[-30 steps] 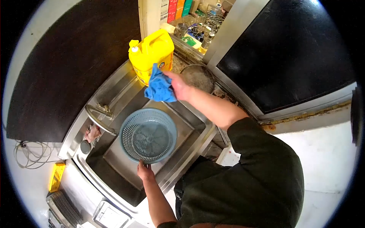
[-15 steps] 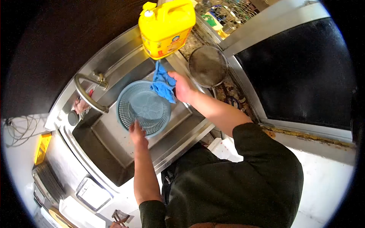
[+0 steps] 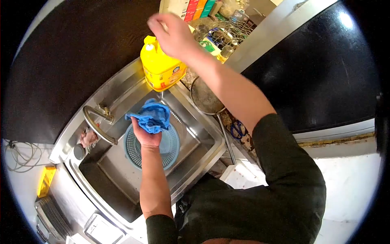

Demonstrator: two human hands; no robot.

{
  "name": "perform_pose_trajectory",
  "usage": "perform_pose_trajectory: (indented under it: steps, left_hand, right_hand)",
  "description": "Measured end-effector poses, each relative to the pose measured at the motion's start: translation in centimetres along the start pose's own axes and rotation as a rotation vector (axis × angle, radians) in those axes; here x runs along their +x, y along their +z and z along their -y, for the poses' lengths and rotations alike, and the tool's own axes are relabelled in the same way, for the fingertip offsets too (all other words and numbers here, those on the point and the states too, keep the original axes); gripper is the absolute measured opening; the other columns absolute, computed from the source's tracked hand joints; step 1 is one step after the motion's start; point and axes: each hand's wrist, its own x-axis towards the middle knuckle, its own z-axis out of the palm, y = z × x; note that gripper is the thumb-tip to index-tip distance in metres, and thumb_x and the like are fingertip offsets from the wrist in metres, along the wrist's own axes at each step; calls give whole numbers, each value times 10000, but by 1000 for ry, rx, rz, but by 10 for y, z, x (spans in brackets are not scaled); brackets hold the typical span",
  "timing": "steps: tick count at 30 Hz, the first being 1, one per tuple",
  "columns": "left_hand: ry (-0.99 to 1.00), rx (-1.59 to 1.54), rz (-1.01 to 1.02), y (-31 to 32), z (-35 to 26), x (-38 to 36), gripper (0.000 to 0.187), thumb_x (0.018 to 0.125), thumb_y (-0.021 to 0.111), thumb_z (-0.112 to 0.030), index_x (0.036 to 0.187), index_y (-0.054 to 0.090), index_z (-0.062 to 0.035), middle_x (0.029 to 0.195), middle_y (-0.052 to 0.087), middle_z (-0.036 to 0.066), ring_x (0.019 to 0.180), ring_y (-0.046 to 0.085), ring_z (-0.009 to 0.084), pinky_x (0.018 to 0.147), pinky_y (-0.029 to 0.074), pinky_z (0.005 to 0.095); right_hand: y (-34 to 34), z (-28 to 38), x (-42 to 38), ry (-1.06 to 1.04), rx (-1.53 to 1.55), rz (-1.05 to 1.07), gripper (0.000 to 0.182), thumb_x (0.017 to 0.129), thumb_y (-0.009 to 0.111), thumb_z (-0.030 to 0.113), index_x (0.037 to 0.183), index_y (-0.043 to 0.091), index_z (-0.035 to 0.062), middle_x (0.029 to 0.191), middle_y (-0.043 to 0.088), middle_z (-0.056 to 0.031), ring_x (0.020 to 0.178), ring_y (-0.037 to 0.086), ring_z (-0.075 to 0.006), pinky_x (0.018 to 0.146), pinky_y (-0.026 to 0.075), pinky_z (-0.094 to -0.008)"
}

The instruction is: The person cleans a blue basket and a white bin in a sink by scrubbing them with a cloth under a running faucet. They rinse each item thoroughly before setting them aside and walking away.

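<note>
My left hand (image 3: 147, 136) holds a bunched blue cloth (image 3: 152, 117) over the sink. Beneath it, a round blue-grey plastic basket (image 3: 172, 148) sits in the steel sink (image 3: 118, 173), partly covered by the cloth and hand. My right hand (image 3: 172, 34) is raised above the yellow jug (image 3: 164, 71), near its cap and in front of its handle. Its fingers are bent and slightly blurred, and whether anything is between them cannot be made out. The jug stands upright at the sink's far edge.
A curved faucet (image 3: 95, 124) arches over the sink's left side. Right of the sink lie a round strainer (image 3: 206, 96) and scissors (image 3: 237, 129). Wire racks and boxes stand behind the jug. A small jar (image 3: 79, 151) is at the left rim.
The blue cloth has passed from my right hand to my left. My right hand has risen to above the yellow jug, and my left hand has lifted from the basket's rim.
</note>
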Motion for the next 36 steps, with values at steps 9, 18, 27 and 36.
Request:
perform_pose_trajectory:
  steps: [9, 18, 27, 36]
  left_hand:
    - [78, 108, 33, 38, -27, 62, 686, 912, 315, -602, 1331, 457, -77, 1341, 490, 106, 1239, 439, 322, 1068, 290, 516]
    - [44, 68, 48, 49, -32, 86, 653, 910, 351, -590, 1308, 472, -87, 1340, 486, 114, 1236, 437, 326, 1063, 290, 521]
    - [76, 18, 32, 23, -42, 60, 599, 927, 362, -543, 1246, 526, -63, 1253, 553, 109, 1174, 495, 309, 1038, 352, 459]
    - [5, 289, -404, -64, -12, 7, 441, 947, 452, -421, 1098, 587, -28, 1003, 643, 71, 917, 616, 227, 822, 494, 342]
  right_hand:
    - [65, -28, 25, 266, -634, 743, 533, 948, 278, 463, 1204, 593, 119, 1332, 500, -122, 1275, 397, -336, 1077, 179, -591]
    - [71, -32, 17, 131, -694, 810, 445, 938, 333, 415, 1228, 572, 176, 1301, 502, -102, 1281, 355, -351, 1035, 69, -710]
    - [57, -28, -22, -102, -46, 42, 303, 840, 600, 218, 1072, 596, 24, 1073, 615, -151, 1071, 533, -319, 957, 392, -415]
    - [115, -10, -278, 1458, 1529, 340, 409, 954, 474, 401, 1224, 537, 101, 1159, 604, -29, 1044, 572, -152, 934, 441, -318]
